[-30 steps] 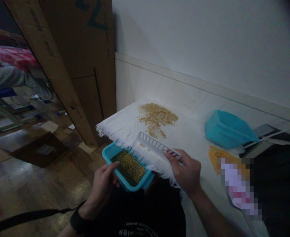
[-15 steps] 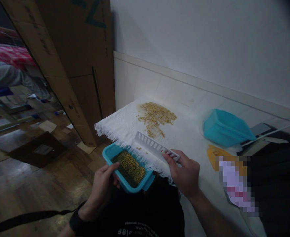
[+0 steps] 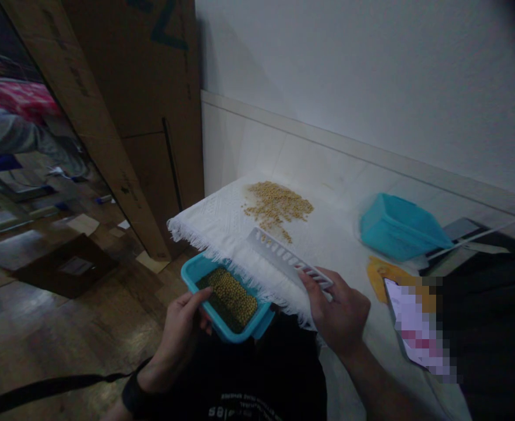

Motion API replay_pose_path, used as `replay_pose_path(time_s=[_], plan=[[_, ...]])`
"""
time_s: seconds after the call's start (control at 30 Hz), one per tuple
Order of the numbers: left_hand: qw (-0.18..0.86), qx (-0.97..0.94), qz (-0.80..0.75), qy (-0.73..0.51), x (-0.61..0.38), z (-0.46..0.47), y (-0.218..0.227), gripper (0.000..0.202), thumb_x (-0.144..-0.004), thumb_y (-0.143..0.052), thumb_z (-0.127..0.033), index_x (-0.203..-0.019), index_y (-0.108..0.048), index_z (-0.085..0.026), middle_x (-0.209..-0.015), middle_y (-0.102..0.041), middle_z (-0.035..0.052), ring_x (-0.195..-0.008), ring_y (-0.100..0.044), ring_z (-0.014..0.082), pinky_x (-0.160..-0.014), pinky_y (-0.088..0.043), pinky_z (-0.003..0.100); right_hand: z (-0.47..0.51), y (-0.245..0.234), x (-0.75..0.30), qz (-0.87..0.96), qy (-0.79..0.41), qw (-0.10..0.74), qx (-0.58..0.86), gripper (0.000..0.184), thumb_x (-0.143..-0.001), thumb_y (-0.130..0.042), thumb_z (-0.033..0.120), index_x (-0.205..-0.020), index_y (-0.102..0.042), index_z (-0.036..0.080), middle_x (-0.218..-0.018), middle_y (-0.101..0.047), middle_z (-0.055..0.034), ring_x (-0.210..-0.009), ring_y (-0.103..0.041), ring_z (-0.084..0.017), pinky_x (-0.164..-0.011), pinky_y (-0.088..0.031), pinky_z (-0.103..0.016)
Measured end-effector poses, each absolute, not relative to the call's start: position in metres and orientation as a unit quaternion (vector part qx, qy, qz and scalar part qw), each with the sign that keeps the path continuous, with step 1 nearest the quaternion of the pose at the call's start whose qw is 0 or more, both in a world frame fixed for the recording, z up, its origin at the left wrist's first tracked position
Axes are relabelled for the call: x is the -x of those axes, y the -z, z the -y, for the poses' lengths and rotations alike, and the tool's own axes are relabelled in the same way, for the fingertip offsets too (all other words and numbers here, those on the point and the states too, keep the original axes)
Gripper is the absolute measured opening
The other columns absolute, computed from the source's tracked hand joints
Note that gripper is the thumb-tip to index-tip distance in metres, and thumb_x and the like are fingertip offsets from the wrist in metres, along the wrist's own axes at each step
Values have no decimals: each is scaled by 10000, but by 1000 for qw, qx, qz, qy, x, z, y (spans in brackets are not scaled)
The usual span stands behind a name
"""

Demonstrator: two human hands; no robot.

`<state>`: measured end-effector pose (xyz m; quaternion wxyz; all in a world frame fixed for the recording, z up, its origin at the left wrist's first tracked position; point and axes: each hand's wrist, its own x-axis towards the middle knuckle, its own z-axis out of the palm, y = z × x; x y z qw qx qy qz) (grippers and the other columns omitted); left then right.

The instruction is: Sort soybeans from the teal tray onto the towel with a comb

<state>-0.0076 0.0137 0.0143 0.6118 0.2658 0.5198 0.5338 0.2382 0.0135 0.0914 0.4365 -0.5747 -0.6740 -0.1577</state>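
My left hand (image 3: 182,324) grips the near rim of a small teal tray (image 3: 194,273) full of yellow-green beans, held just under the fringed front edge of a white cloth (image 3: 222,219). My right hand (image 3: 340,313) is closed on the end of a white slotted plastic scraper (image 3: 283,257) that lies slanted on the cloth. A loose pile of beans (image 3: 277,206) lies on the cloth beyond the scraper's far end, with a few stray beans beside it.
A second teal tray (image 3: 400,228) sits tipped at the right. An orange item (image 3: 384,275) and a phone (image 3: 415,327) lie near it. A tall cardboard sheet (image 3: 138,117) leans on the wall at left. Another person (image 3: 7,134) is far left.
My right hand has pushed the scraper back away from the cloth's edge towards the bean pile. The left hand and its tray have stayed where they were.
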Motion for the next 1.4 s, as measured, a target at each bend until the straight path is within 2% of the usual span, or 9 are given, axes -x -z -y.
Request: replay_pose_path(time_s=[0.13, 0.37, 0.63, 1.0, 1.4], plan=[[613, -269, -520, -531, 8, -14, -13, 406, -737, -709, -396, -432, -519, -205, -335, -436, -34, -316, -429, 111, -366, -343, 253, -34, -81, -259, 640, 177, 436, 608, 317, -894, -573, 453, -840, -724, 179, -697, -754, -45, -569, -710, -174, -518, -498, -223], [605, -273, -530, -528, 10, -14, -7, 417, -745, -714, -407, -427, -531, -208, -336, -448, -26, -319, -443, 114, -373, -350, 254, -36, -71, -264, 647, 172, 426, 608, 311, -895, -576, 449, -837, -725, 182, -662, -742, -35, -515, -683, -161, -497, -483, -222], [608, -269, -520, -536, 9, -15, -8, 409, -749, -722, -405, -439, -547, -204, -340, -453, -29, -326, -433, 111, -377, -349, 252, -32, -76, -261, 663, 151, 437, 589, 249, -897, -600, 393, -852, -719, 179, -693, -751, -26, -553, -704, -160, -509, -491, -211], [612, -269, -521, -530, 10, -15, -6, 423, -758, -710, -410, -441, -525, -201, -339, -450, -35, -314, -435, 112, -368, -343, 250, -21, -78, -263, 639, 154, 433, 617, 319, -887, -593, 462, -842, -724, 175, -704, -758, -35, -563, -713, -167, -527, -501, -218], [609, -265, -522, -535, 8, -17, -6, 419, -722, -743, -419, -431, -541, -195, -339, -450, -29, -316, -434, 108, -360, -343, 245, -17, -79, -261, 648, 136, 435, 610, 302, -894, -594, 451, -846, -715, 178, -684, -751, -15, -553, -713, -167, -519, -496, -218]])
